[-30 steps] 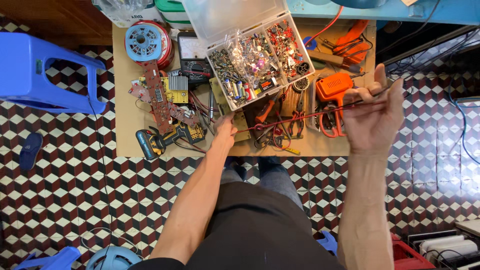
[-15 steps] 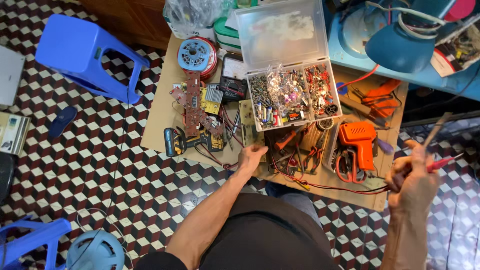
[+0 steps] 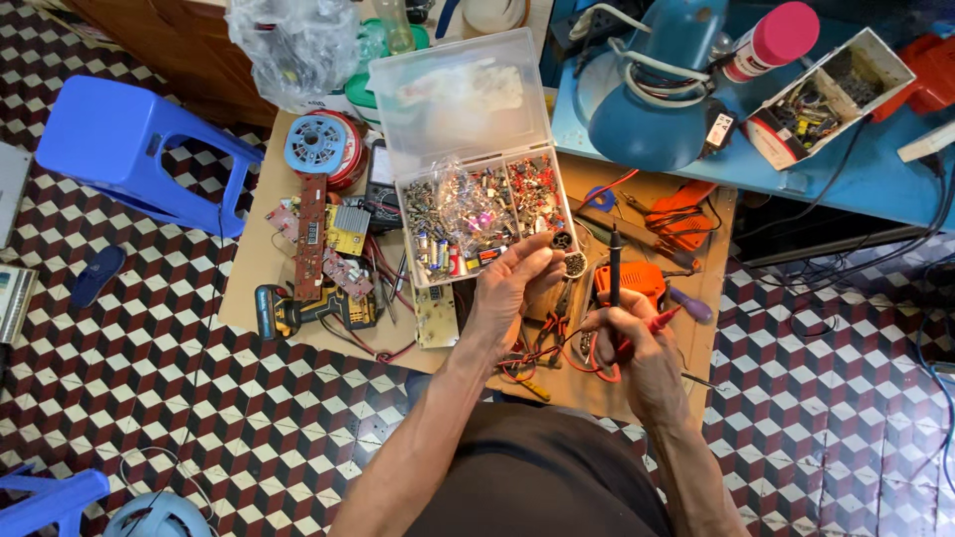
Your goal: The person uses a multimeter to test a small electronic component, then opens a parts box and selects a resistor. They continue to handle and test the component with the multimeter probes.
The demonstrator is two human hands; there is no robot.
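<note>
My left hand is raised over the low wooden board and pinches a small round dark part at its fingertips, next to a second small round part. My right hand grips two meter probes: a black probe pointing up and a red probe angled right, with red and black leads looping below. An orange meter lies just behind the probes. An open clear compartment box full of small components sits beside my left hand.
Circuit boards, a cordless drill, a wire spool and orange pliers crowd the board. A blue plastic stool stands left. A blue desk with a lamp and spray can stands at the right back.
The view shifted. My left hand lifted from the board and now holds a small round part. My right hand came in from the far right to the middle with the probes.
</note>
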